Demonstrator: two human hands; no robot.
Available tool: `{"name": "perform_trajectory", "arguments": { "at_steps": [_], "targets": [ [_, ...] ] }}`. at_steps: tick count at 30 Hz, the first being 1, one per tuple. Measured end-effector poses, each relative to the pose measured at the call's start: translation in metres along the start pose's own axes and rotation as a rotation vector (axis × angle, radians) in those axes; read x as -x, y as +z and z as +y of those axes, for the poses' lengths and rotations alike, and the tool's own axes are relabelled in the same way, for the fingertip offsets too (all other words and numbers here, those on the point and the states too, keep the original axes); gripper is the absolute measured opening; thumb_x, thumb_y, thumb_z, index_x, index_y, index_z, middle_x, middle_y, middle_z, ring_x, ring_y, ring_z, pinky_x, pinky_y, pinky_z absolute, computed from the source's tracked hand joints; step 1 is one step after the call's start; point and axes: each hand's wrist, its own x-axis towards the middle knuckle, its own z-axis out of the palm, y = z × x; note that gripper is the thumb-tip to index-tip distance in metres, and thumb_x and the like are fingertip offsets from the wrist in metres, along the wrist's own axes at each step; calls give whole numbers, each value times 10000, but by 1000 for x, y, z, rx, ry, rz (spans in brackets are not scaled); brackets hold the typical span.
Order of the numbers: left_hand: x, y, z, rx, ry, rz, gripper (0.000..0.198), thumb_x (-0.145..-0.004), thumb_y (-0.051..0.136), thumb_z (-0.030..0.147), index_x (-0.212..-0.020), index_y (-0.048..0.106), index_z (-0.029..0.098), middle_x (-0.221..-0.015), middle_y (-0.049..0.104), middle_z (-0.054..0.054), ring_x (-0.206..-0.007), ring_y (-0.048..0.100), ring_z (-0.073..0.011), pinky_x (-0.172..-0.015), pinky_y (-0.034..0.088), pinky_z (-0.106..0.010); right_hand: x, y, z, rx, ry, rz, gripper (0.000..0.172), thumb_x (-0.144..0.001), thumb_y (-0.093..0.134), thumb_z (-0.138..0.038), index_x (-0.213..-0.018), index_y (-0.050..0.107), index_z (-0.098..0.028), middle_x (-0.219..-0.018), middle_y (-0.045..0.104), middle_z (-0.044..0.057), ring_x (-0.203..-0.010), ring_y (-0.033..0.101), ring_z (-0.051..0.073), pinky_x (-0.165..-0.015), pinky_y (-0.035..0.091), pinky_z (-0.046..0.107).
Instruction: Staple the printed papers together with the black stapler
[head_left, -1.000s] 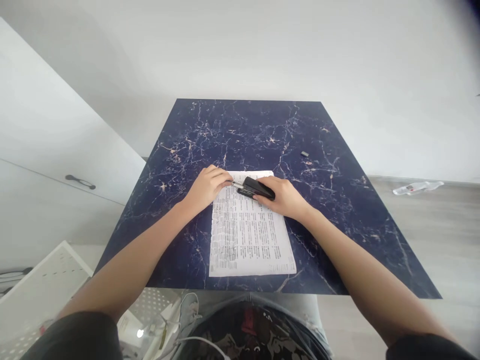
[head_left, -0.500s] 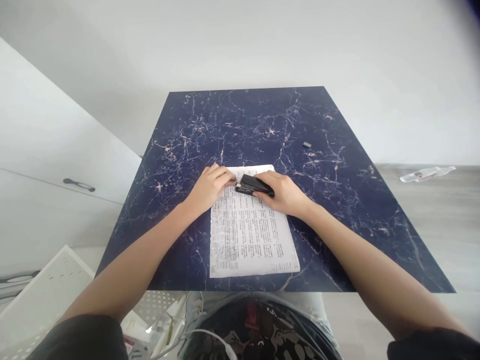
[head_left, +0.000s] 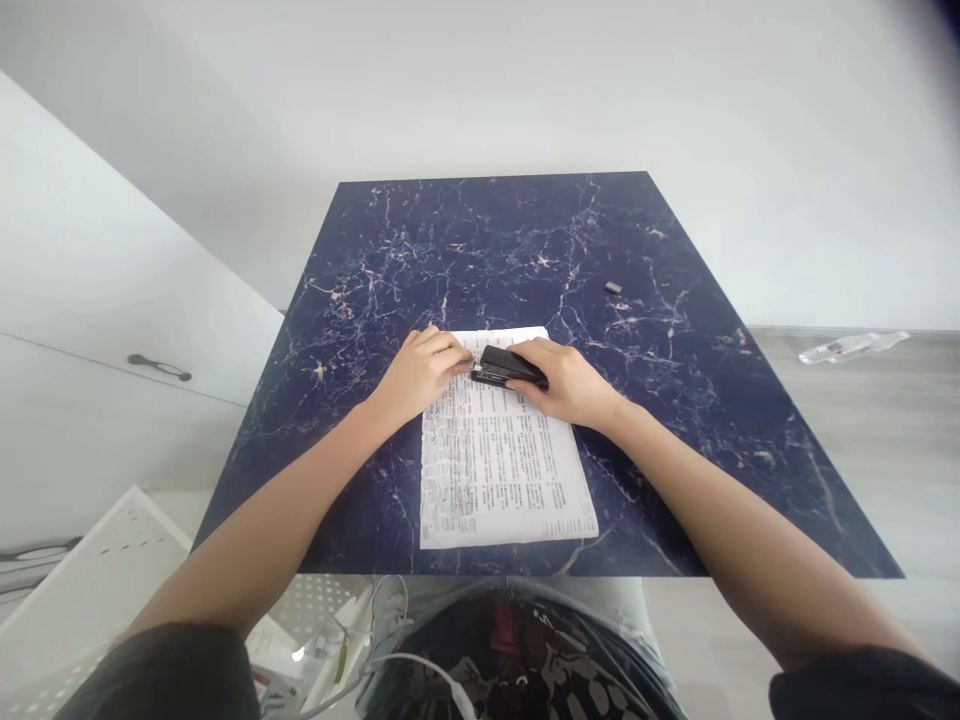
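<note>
A black stapler [head_left: 510, 364] lies tilted across the upper part of a printed paper sheet [head_left: 517, 470]. My right hand [head_left: 566, 382] is wrapped round its rear end, thumb below and fingers above. At the stapler's front end, the fingertips of my left hand [head_left: 424, 372] are pinched together. A small bit of metal shows between those fingertips and the stapler; what exactly they hold is too small to make out. The left hand also covers the sheet's upper left edge.
The table [head_left: 480, 240] has a dark blue marbled top. A small grey piece, perhaps a staple strip [head_left: 613, 287], lies on it at the right. Below on the left stands a white perforated rack [head_left: 105, 570]; a clear plastic package [head_left: 853, 347] lies on the floor at right.
Both hands and the stapler keep nearly the same place. The whole view has shifted very slightly.
</note>
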Motion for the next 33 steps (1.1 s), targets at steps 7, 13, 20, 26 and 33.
{"name": "perform_trajectory", "arguments": {
  "at_steps": [7, 13, 20, 26, 33],
  "targets": [
    [1, -3, -4, 40, -1, -23, 171, -1059, 665, 265, -1078, 835, 273, -1086, 793, -70, -991, 642, -254, -883, 459, -435, 1, 1, 2, -3, -7, 9, 303, -999, 601, -358, -1261, 662, -219, -1106, 725, 106, -988, 679, 269, -857, 553, 451],
    [9, -31, -14, 456, 25, -148, 240, -1027, 726, 340, -1249, 816, 346, -1112, 837, -49, -1073, 702, -251, -959, 567, -446, 5, -6, 9, -121, -97, 113, 291, -966, 683, -357, -1212, 720, -205, -1024, 740, 66, -888, 678, 218, -802, 543, 398],
    [6, -19, 24, 519, 159, 21, 481, -836, 871, 580, -1221, 802, 300, -1053, 841, -52, -938, 746, -232, -903, 564, -429, 8, -13, -15, -354, -343, -2, 239, -1000, 722, -345, -1212, 742, -237, -964, 772, 48, -859, 682, 192, -799, 561, 400],
    [2, -14, 32, 513, 52, 146, 514, -850, 787, 705, -1106, 766, 260, -1002, 811, -48, -926, 739, -215, -884, 577, -382, 8, -16, -23, -303, -310, 93, 253, -983, 747, -374, -1188, 742, -225, -943, 762, 48, -832, 673, 187, -763, 556, 379],
    [4, -2, 13, 26, -222, -105, 505, -1069, 623, 416, -1535, 543, 237, -1678, 480, -173, -1574, 409, -400, -1268, 297, -707, 20, -62, 28, 95, 253, 371, 352, -878, 743, -350, -1198, 780, -208, -1074, 813, 91, -946, 759, 300, -886, 592, 495]
  ]
}}
